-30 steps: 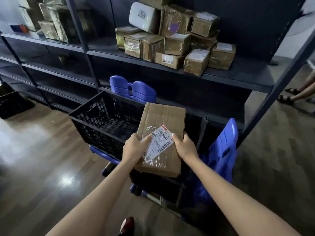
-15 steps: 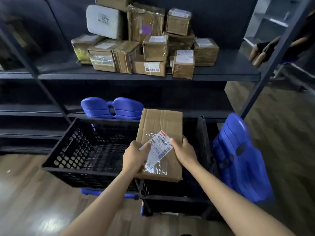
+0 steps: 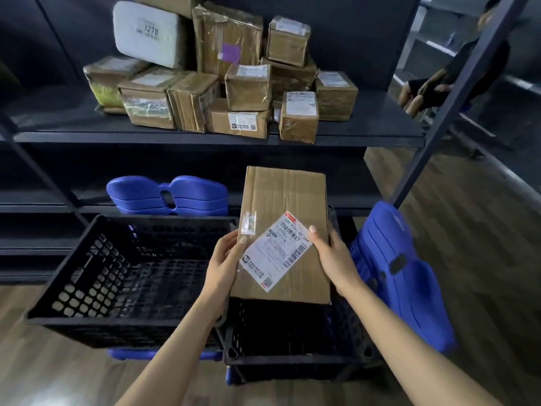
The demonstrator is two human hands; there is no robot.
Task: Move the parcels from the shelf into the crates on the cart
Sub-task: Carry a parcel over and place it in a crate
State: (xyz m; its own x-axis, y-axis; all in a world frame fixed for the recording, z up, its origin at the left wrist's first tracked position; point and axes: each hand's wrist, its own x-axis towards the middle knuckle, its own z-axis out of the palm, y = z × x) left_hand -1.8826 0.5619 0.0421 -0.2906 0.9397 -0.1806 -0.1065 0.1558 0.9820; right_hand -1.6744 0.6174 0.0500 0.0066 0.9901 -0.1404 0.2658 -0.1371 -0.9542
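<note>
Flat brown cardboard parcel (image 3: 282,230) now over the right-hand black plastic crate (image 3: 292,361).
It has drifted right since a moment ago; left hand (image 3: 224,263) and right hand (image 3: 333,256) clamp its side edges, fingers wrapped, arms outstretched.

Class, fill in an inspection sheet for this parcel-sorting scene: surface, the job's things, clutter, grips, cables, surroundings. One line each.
Surface: dark shelf carrying a pile of taped parcels; wooden floor below.
Job's things: cardboard parcel with a white label, held above the right crate; left crate looks empty.
Clutter: stacked blue lids behind the crates, more at the right.
Grips: left hand and right hand each clasp a side of the parcel.
Cables: nothing seen.
Surroundings: another person seated beyond the shelf post.
</note>
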